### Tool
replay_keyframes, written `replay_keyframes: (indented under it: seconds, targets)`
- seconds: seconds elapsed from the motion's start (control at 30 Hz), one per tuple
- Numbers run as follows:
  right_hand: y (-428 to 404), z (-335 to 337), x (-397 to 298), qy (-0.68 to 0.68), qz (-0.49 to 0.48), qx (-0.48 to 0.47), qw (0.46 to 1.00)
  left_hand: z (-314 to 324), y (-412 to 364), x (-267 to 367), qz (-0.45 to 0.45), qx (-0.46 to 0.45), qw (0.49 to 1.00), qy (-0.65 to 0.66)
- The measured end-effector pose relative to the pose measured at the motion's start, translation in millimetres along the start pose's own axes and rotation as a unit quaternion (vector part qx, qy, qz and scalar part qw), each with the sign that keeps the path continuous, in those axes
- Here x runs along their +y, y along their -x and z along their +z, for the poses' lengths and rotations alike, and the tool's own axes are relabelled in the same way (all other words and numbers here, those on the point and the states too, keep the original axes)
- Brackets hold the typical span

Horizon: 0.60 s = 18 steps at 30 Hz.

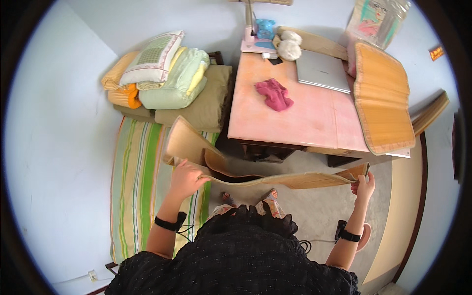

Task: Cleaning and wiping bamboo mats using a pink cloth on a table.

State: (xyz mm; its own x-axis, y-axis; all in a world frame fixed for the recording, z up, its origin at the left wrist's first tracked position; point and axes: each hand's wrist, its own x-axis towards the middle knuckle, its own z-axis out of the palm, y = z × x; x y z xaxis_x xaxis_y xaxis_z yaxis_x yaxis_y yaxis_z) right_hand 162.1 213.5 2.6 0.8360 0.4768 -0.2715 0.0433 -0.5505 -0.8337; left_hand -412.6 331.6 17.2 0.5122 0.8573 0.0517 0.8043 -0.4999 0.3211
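Observation:
A large tan woven sleeping mat (306, 180) hangs folded in front of my body, its upper edge running between both hands. My left hand (186, 179) grips that edge near a raised, bent flap on the left side. At the mat's far right corner, my right hand (364, 186) pinches the bound edge between thumb and fingers. The middle of the mat sags over the floor, and its lower part is hidden from this angle. Each forearm wears a black strap with a small device.
On the left is a bed with a striped sheet (142, 177), folded quilts (177, 88) and a pillow (153, 59). Ahead, a pink-topped desk (302, 118) holds a maroon cloth (274, 94), a silver laptop (323, 72) and a white plush toy (289, 48). Another mat (383, 99) leans over its right end.

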Motion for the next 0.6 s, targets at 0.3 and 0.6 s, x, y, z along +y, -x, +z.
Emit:
replay_keyframes:
  seconds: [0.3, 0.6]
  targets:
    - [11.4, 37.2, 0.0, 0.030, -0.149, -0.027, 0.988, 8.2, -5.7, -12.3, -0.050, 0.008, 0.998, -0.030]
    - [30.4, 76.6, -23.2, 0.110, -0.336, -0.009, 0.935, 10.4, -11.5, -8.5, -0.063, 0.047, 0.997, -0.010]
